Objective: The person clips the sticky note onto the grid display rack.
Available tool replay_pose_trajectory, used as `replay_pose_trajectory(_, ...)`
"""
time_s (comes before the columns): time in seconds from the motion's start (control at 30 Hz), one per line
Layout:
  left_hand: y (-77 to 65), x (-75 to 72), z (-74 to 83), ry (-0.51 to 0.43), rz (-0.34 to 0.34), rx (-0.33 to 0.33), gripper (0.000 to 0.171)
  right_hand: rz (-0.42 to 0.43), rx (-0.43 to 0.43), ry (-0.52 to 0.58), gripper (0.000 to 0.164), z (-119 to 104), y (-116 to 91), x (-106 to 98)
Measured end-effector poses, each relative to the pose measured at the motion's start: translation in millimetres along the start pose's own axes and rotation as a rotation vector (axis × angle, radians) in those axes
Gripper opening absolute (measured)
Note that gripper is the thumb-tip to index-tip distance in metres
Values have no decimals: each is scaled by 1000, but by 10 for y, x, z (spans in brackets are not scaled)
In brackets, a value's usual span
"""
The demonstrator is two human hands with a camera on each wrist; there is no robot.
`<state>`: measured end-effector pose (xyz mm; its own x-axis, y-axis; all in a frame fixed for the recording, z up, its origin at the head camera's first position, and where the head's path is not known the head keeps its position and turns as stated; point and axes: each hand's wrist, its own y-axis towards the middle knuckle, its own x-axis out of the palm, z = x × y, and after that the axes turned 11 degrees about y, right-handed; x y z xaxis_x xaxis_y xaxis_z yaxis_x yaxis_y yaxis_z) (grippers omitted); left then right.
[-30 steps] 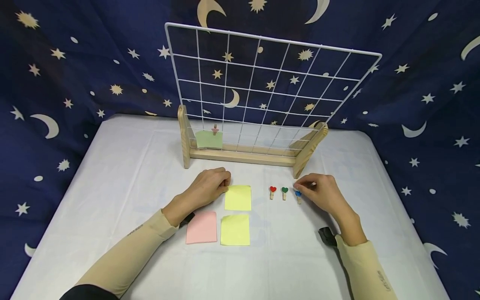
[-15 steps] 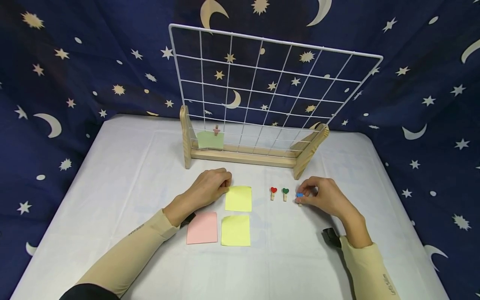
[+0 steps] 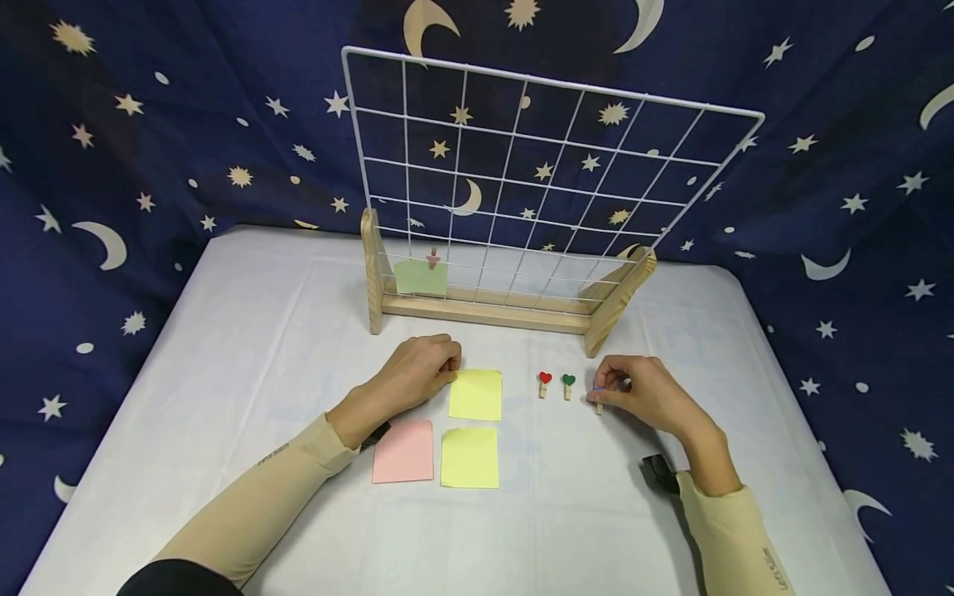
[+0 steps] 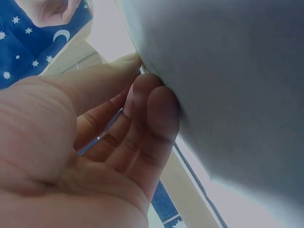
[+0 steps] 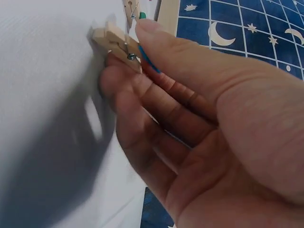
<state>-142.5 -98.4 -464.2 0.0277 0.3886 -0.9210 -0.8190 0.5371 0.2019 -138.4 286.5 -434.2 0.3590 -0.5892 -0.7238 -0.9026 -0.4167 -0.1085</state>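
In the head view my left hand (image 3: 413, 372) is at the upper left corner of a yellow sticky note (image 3: 475, 396), thumb and curled fingers pinching its edge. The left wrist view shows the thumb (image 4: 114, 71) meeting the fingertips there. My right hand (image 3: 644, 387) pinches a small wooden clothespin (image 5: 118, 42) between thumb and fingers. Its blue heart is mostly covered by the fingers. Left of this hand, a clothespin with a red heart (image 3: 545, 379) and one with a green heart (image 3: 569, 382) lie on the table.
A second yellow note (image 3: 469, 458) and a pink note (image 3: 402, 452) lie nearer. Behind stands a white wire grid (image 3: 522, 130) in a wooden base (image 3: 484, 313). A pink clothespin (image 3: 433, 259) holds a green note (image 3: 421, 277) at its lower left. Starry cloth (image 3: 149, 248) surrounds the white table.
My right hand has come down on the blue-heart clothespin and closed its thumb and fingers on it, covering the heart. The left hand stays at the yellow note. The head view has shifted slightly.
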Motion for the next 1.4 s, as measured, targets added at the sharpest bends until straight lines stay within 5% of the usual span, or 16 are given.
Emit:
replay_pose_trajectory(0.6,2,26,7,27,1,12,17,91,50,87,24,-128,-99,-24)
replay_pose_trajectory(1.1,-16,5,19,35,31,30,14,255,-160,79,23,-179,-40,37)
replay_pose_trajectory(1.4,-23,-5,22,39,36,32,13,296,-224,166,22,-214,13,118)
